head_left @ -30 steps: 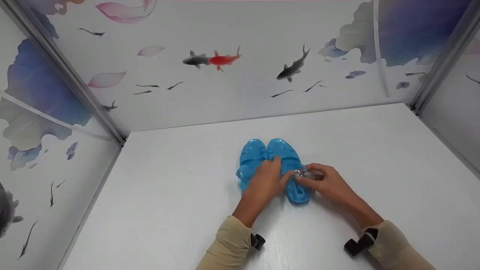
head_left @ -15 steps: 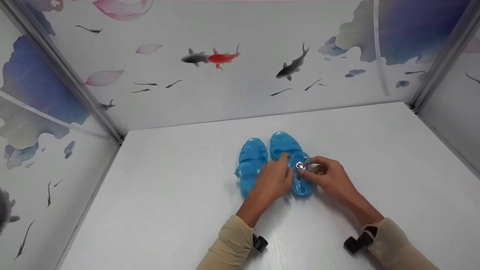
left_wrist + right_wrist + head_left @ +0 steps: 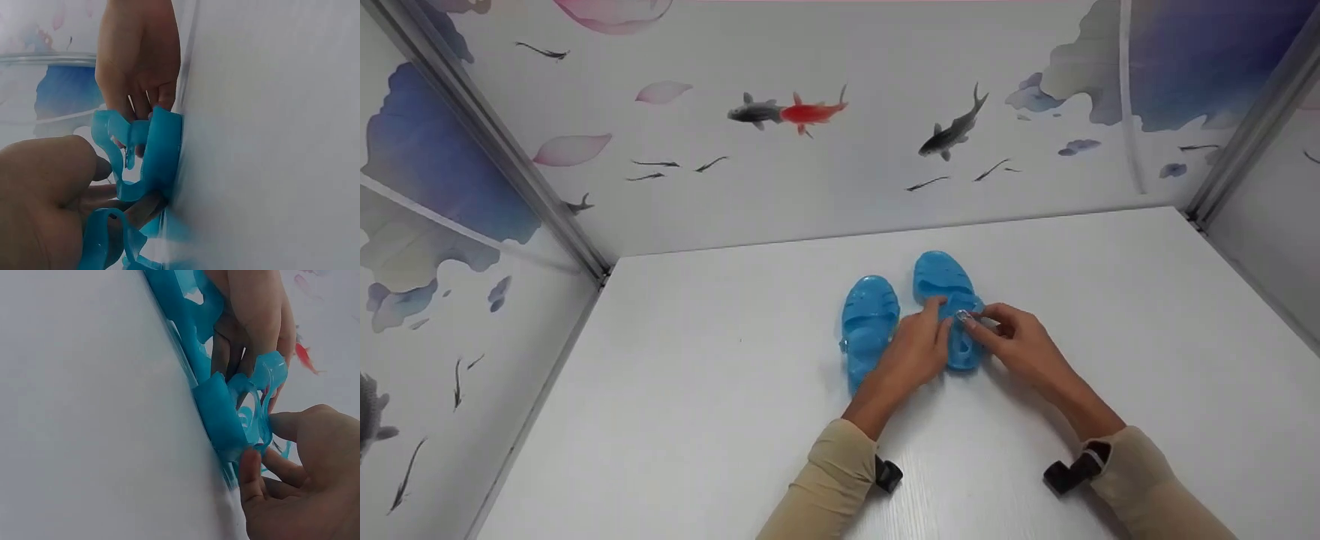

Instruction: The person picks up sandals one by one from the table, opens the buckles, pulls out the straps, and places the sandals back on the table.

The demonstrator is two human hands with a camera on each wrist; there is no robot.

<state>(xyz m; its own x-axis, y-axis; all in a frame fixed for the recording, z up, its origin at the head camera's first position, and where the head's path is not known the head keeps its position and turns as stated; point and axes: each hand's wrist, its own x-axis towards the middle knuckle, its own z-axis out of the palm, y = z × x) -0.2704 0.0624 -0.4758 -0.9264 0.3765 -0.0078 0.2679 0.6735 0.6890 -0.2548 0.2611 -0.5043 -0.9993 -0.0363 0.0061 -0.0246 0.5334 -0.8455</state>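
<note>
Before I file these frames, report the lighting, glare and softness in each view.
Head view: fairly bright, pale sheen low on the table, soft shadows beside the blue sandals, small glints on them; left wrist view: dimmer, printed wall hazy; right wrist view: also dim, red fish print soft.

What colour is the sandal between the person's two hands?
The sandal is bright blue; the head view shows it best.

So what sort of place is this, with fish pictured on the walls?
Probably a small indoor work booth. A plain white table fills the floor of it, fish-printed panels rise around its back and sides, and metal posts stand at the corners. Its wider purpose isn't shown.
</note>
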